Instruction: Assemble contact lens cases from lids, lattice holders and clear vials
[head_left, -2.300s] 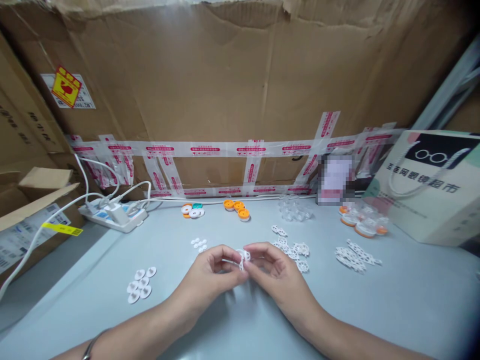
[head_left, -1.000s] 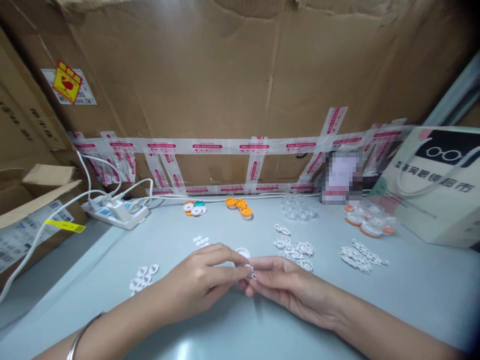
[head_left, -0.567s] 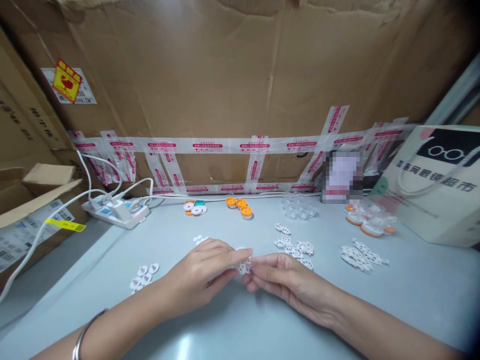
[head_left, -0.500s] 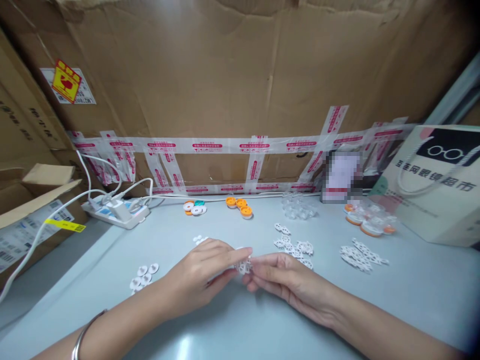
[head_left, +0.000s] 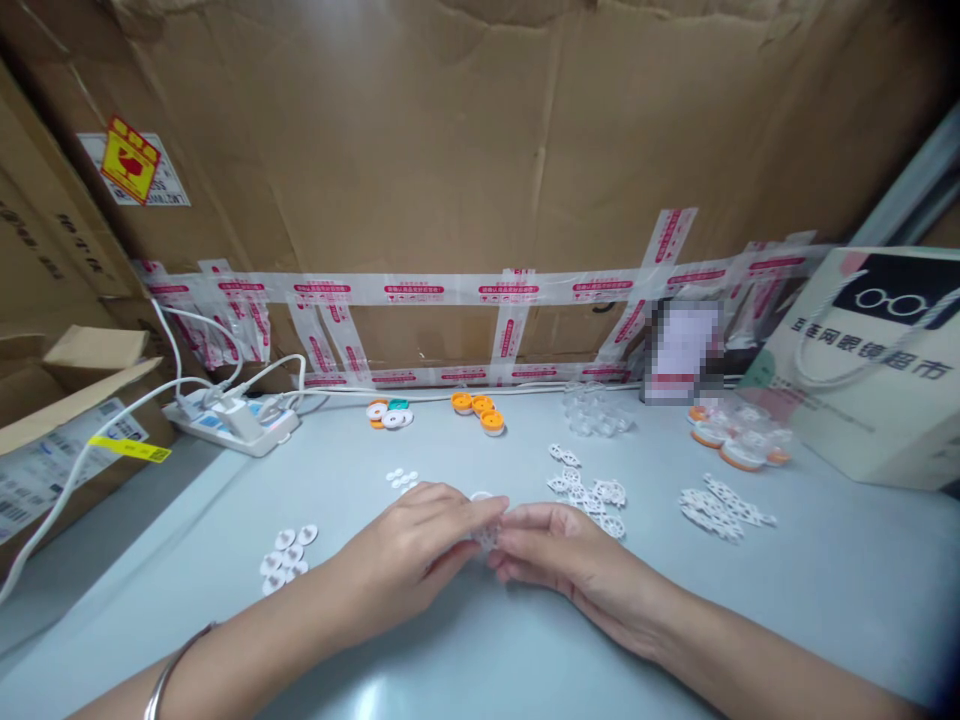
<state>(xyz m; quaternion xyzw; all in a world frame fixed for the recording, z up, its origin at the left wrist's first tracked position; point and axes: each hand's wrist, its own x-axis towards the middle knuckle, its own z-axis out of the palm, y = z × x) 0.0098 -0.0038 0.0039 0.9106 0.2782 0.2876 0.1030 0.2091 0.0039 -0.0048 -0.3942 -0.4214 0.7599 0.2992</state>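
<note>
Taped cardboard box [head_left: 450, 150] stands behind the smooth grey surface [head_left: 465, 640]. Rope-handled paper bag [head_left: 847, 400] at right, open carton [head_left: 45, 450] at left; contents of both hidden. Left hand [head_left: 431, 535] and right hand [head_left: 559, 545] jointly grip a blurred white piece [head_left: 486, 537], partly covered, near white lattice parts [head_left: 576, 495] and small round discs [head_left: 403, 480].

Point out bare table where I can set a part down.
Bare table between the forearms; also right of the right forearm, nearer than the right lattices. Crowded: the back, with orange wheels and clear parts; beyond the right hand, with middle lattices.
</note>
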